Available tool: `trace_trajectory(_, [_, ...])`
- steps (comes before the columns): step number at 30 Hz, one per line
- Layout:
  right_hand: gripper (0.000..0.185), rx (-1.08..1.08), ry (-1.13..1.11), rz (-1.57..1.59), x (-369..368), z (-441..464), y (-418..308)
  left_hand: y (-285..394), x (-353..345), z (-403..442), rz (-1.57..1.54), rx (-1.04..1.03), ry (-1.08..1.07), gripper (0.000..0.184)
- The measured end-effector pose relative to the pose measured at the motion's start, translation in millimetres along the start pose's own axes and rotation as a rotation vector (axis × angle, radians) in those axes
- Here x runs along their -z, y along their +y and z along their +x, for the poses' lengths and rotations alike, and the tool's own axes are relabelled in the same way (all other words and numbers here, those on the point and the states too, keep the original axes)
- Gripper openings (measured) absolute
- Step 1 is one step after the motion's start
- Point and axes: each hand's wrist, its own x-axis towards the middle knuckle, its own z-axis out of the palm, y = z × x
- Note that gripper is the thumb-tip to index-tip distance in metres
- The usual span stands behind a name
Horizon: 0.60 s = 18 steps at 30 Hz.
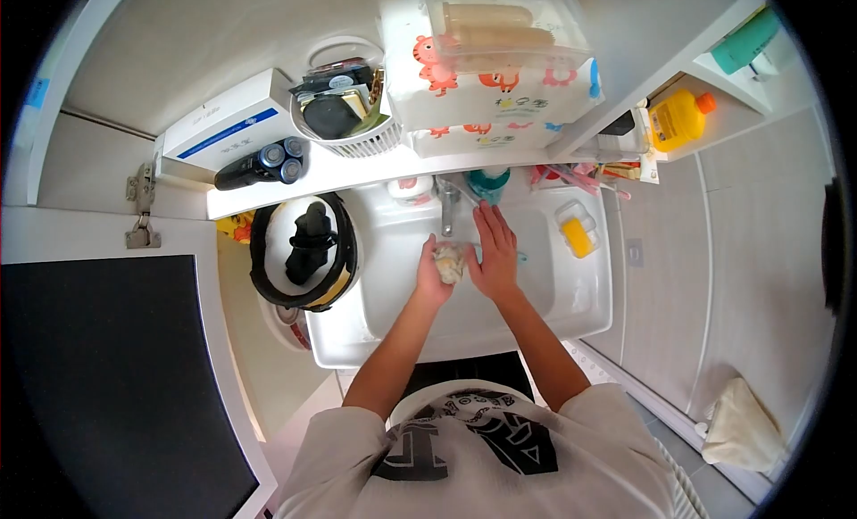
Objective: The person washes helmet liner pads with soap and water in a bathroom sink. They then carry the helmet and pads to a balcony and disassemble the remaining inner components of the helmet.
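Over the white sink [384, 318], my left hand [432, 281] holds a crumpled off-white wad [450, 264] against its palm. Whether the wad is cloth or mesh, I cannot make out. My right hand [496, 251] is beside it, fingers stretched out towards the back of the sink and thumb pointing at the wad. Nothing shows in that hand. The metal faucet [447, 214] stands just behind both hands. Close to my right fingertips is a teal container [488, 185] at the sink's back edge.
A black-rimmed bucket [344, 282] with a dark item inside stands left of the sink. On the right rim sits a yellow block [578, 239] in a clear dish. The shelf [357, 174] above bears a shaver [262, 165], a white basket [375, 141] and tissue packs [500, 99].
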Motion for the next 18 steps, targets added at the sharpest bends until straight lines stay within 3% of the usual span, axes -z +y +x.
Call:
trace_trajectory(5, [0.061, 0.106, -0.015, 0.143, -11.9, -42.1, -15.6, -8.7, 3.9, -5.3, 0.012, 0.030, 0.058, 0.042])
trace_trajectory(11, [0.051, 0.133, -0.084, 0.313, -27.3, -61.0, -27.8, -15.7, -8.1, -17.6, 0.066, -0.001, -0.153, 0.061])
trace_trajectory(18, [0.037, 0.267, -0.013, 0.228, -15.3, -41.4, -36.1, -14.2, -17.8, -44.1, -0.216, 0.140, -0.280, 0.074])
